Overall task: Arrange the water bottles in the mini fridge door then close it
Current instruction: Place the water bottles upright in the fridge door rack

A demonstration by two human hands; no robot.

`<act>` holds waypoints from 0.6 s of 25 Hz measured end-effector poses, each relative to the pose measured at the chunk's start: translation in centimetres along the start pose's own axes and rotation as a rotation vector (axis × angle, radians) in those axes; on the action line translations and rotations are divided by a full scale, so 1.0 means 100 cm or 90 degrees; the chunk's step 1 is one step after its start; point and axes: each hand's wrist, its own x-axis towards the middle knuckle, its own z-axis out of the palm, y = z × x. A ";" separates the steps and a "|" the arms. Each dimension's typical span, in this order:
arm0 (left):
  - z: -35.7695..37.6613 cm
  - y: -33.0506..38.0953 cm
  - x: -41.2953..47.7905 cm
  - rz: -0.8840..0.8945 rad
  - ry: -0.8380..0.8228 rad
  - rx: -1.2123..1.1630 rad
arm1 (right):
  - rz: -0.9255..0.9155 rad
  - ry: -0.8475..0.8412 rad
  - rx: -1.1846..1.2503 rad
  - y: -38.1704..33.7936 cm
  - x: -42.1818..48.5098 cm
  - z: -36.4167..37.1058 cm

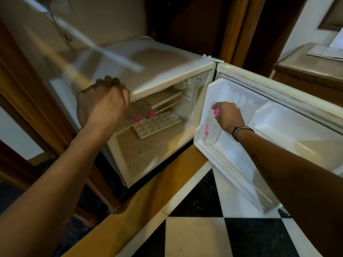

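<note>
The white mini fridge point(167, 71) stands open, its door point(278, 123) swung out to the right. My right hand point(227, 115) is shut on the neck of a clear water bottle point(211, 129) with a pink cap and pink label, standing in the door's lower shelf at its hinge-side end. Two more pink-capped bottles point(143, 115) lie on the wire shelf inside the fridge. My left hand point(103, 101) rests at the fridge's top front edge, fingers curled, in front of those bottles; whether it grips anything is hidden.
A white ice cube tray point(156, 124) lies inside the fridge on the shelf. A wooden cabinet frame point(37, 108) borders the fridge on the left. Black and white floor tiles point(213, 229) spread below the door. A wooden table with papers point(315, 60) stands at the right.
</note>
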 end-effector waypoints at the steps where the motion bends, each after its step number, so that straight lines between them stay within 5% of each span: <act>1: -0.001 0.001 0.001 -0.001 -0.001 0.000 | -0.001 -0.006 -0.001 0.001 0.000 0.000; 7: -0.006 0.003 0.001 -0.041 -0.044 -0.021 | -0.036 -0.016 -0.055 -0.005 -0.011 -0.004; 11: -0.010 0.003 0.001 -0.043 -0.070 -0.009 | -0.165 0.079 -0.137 -0.037 -0.028 -0.009; 15: -0.010 0.004 0.000 -0.048 -0.054 -0.014 | -0.276 0.041 -0.074 -0.083 -0.045 0.010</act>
